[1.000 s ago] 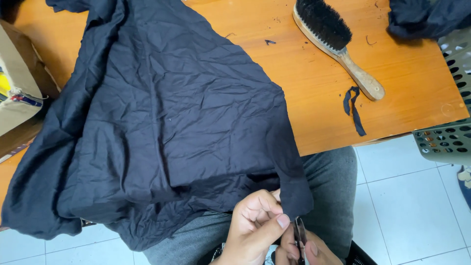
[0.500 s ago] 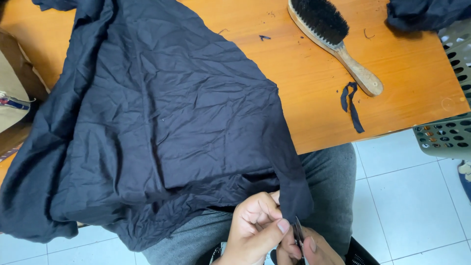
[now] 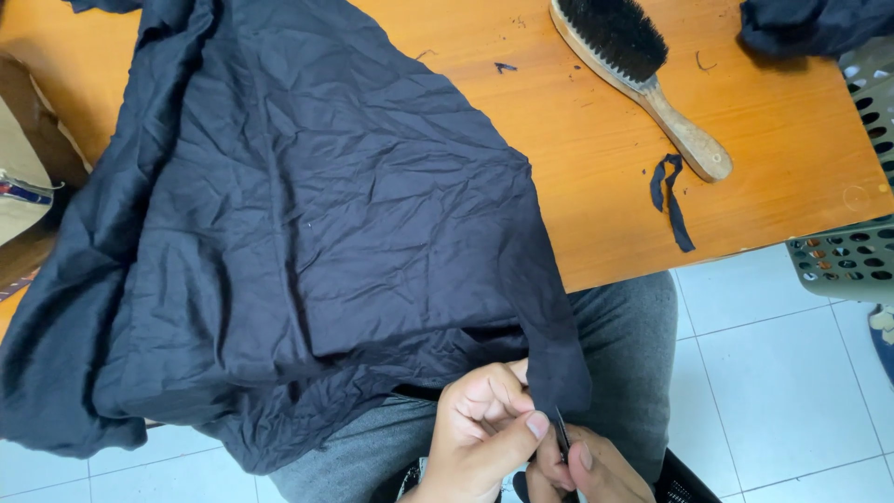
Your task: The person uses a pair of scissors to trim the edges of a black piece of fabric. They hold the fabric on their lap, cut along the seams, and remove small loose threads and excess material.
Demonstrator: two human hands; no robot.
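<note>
Hands met low over the lap. Left hand pinched the hanging corner of a dark navy cloth, thumb & fingers closed on the edge. Right hand gripped a thin dark tool, prob. small snips, tight vs. that edge. Cloth lay crumpled across an orange table, wooden brush and cut fabric strip w/in reach beside it.
</note>
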